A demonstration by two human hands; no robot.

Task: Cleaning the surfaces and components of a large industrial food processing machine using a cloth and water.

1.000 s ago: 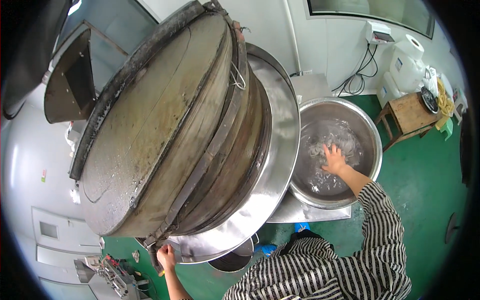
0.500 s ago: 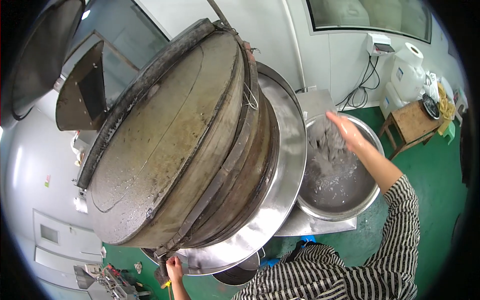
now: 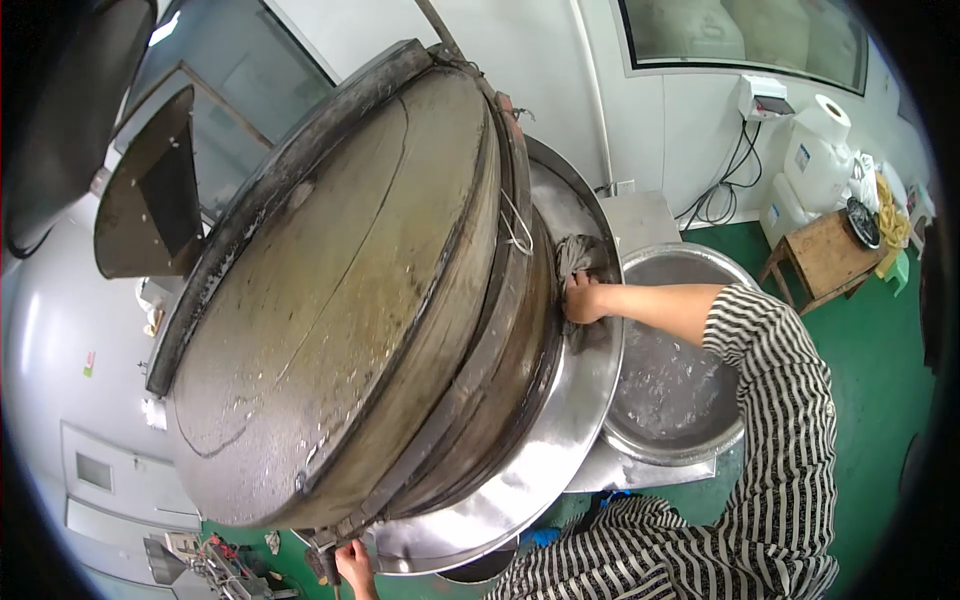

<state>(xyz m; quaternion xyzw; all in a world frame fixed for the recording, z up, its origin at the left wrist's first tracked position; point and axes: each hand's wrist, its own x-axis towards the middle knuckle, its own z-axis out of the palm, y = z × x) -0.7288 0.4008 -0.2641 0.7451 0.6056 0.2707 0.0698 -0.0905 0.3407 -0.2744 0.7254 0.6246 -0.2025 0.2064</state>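
Note:
A large round millstone (image 3: pixel 330 290) with a wet top fills the middle, strapped by a dark band (image 3: pixel 470 360) and standing in a wide steel trough (image 3: pixel 545 440). My right hand (image 3: pixel 585 298) is closed on a wet grey cloth (image 3: pixel 578 255), which lies against the lower stone's side, inside the trough's right part. My left hand (image 3: pixel 352 562) is at the near end of the band, below the millstone's front edge. Its fingers are curled beside a dark upright piece (image 3: pixel 322 562); what they grip is hidden.
A steel basin (image 3: pixel 665 400) of cloudy grey water stands right of the trough, partly under my right forearm. A metal hopper (image 3: pixel 150 190) rises at the left. Beyond the basin are a wooden stool (image 3: pixel 820 250), white jugs (image 3: pixel 815 165) and hanging black cables (image 3: pixel 725 190).
My right hand has moved left from above the basin, carrying the grey cloth to the stone's side in the trough. My left hand stays by the band's near end.

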